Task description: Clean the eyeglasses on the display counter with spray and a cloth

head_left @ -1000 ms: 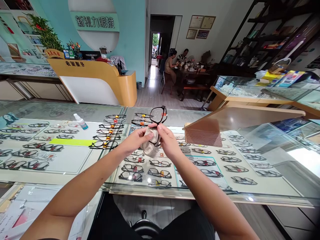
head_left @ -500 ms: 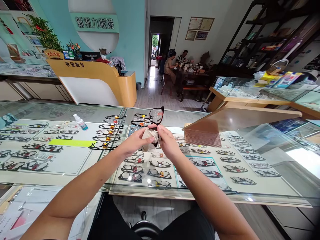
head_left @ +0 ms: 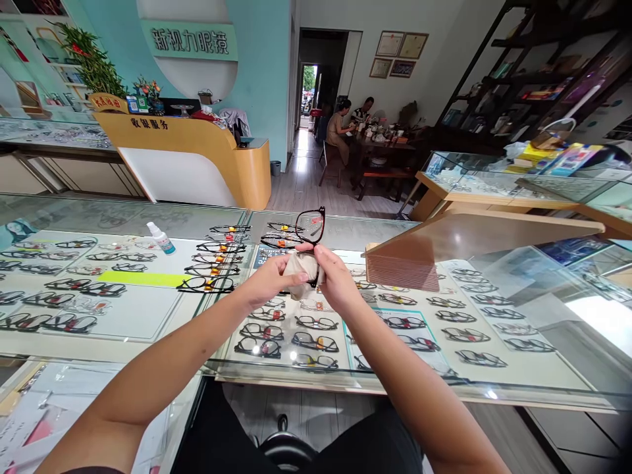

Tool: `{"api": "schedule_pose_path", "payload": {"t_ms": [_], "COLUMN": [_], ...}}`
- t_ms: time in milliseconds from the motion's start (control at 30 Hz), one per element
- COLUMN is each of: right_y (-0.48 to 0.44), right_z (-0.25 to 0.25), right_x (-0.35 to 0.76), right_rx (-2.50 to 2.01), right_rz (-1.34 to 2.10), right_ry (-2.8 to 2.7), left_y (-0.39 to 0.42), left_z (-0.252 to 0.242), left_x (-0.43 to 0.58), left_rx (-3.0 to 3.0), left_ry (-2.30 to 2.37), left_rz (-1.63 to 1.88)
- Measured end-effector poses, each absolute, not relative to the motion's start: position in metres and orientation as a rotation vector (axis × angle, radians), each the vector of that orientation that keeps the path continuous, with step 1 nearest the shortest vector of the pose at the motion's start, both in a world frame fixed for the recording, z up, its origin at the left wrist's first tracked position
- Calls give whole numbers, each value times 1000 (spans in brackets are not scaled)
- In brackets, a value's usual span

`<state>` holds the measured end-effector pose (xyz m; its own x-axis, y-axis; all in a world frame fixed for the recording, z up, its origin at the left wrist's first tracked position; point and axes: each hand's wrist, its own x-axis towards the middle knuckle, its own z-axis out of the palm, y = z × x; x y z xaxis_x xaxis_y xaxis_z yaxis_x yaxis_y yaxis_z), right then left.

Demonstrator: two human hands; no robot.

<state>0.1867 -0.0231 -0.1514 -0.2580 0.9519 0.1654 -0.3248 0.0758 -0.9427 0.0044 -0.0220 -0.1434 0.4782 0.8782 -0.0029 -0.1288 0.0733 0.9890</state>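
In front of me, above the glass counter, I hold a pair of dark-framed eyeglasses (head_left: 323, 227) turned on end, one lens pointing up. My right hand (head_left: 336, 271) grips the frame near its middle. A pale beige cloth (head_left: 297, 264) is wrapped around the lower lens, and my left hand (head_left: 269, 280) pinches it with the thumb across the front. The cloth and my fingers hide most of the lower lens. Several eyeglasses (head_left: 316, 322) lie in rows beneath my hands, and more black frames (head_left: 207, 283) stand in a column to the left.
A white spray bottle (head_left: 160, 238) stands on the left of the glass counter (head_left: 148, 352). To the right a brown slatted board (head_left: 402, 270) lies tilted. Farther back are a wooden cashier desk (head_left: 251, 174) and two people (head_left: 340, 125) at a dark table.
The cloth has shifted slightly over the lower lens and shows a little more to the right. Both hands keep their hold; the view has moved slightly.
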Motion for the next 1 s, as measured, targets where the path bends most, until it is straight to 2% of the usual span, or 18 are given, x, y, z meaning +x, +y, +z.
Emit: {"api": "schedule_pose_path", "payload": {"t_ms": [1000], "right_y": [-21], "right_z": [-150], "right_x": [185], "right_rx": [-687], "right_rz": [1543], "right_ry": [-1152], "left_y": [-26], "left_z": [-148], "left_x": [8], "left_rx": [1346], "left_ry": [789], "left_rz": [932]}}
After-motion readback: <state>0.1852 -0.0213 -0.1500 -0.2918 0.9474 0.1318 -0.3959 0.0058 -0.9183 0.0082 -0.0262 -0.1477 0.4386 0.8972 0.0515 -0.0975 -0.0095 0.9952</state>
